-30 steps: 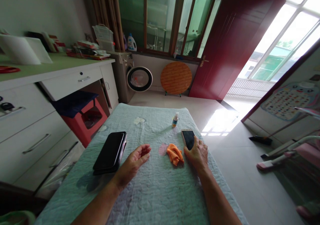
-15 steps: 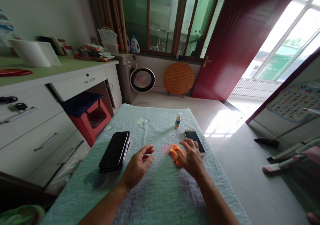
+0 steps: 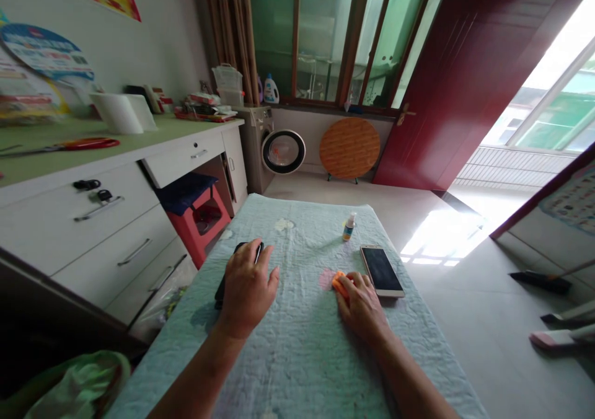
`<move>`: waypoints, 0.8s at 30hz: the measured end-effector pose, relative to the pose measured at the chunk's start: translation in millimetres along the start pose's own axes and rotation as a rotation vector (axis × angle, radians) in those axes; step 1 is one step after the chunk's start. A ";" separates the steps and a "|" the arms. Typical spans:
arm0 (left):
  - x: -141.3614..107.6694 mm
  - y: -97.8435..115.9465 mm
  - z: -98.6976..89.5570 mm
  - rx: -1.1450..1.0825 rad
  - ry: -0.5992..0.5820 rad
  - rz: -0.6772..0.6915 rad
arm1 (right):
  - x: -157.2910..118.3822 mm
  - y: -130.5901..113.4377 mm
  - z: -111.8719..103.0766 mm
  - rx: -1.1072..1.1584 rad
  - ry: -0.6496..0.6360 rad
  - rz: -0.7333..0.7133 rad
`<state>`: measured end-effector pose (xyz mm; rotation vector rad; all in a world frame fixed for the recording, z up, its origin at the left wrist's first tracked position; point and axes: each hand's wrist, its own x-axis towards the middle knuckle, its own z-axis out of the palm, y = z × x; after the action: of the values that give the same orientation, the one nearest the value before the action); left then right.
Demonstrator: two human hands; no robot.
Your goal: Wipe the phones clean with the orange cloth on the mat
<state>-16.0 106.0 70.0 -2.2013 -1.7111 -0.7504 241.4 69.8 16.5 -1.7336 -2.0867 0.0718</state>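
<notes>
My right hand [image 3: 362, 304] rests on the cloth-covered surface, its fingers closed over a crumpled orange cloth [image 3: 341, 284]. Just right of it lies a white-edged smartphone [image 3: 383, 270] with a dark screen. On the left, my left hand [image 3: 248, 282] is over a stack of black phones [image 3: 225, 289] and hides most of it. Its fingers reach across the stack, and the thumb stands apart to the right. Whether the fingers press on the stack is hidden. A small spray bottle [image 3: 348, 227] with a white cap stands upright beyond my right hand.
A pale green quilted cloth [image 3: 297, 344] covers the table. To the left are white drawers [image 3: 134, 251], a red stool [image 3: 202, 220] and a bin with a green bag [image 3: 88, 382]. Beyond stand a washing machine with its door [image 3: 284, 152] open and a round wooden tabletop [image 3: 349, 148].
My left hand has moved left and forward onto the black phones. My right hand has come down and closed on the orange cloth. The view has turned slightly left.
</notes>
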 end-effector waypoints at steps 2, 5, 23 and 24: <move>3.8 -15.3 -8.1 0.090 -0.085 -0.081 | -0.3 0.3 0.7 -0.005 0.002 0.001; 2.9 -34.5 -14.0 0.143 -0.243 -0.164 | 0.1 1.7 1.1 -0.006 -0.004 0.003; -5.5 -31.3 -9.4 0.203 -0.368 -0.373 | 0.1 -0.5 0.1 -0.038 0.003 0.002; -5.5 -30.0 -9.0 0.214 -0.354 -0.367 | 0.2 -0.7 0.0 -0.040 0.005 0.003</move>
<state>-47.7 105.3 71.1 -1.9849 -2.2864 -0.2326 240.8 69.8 16.8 -1.7582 -2.0955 0.0269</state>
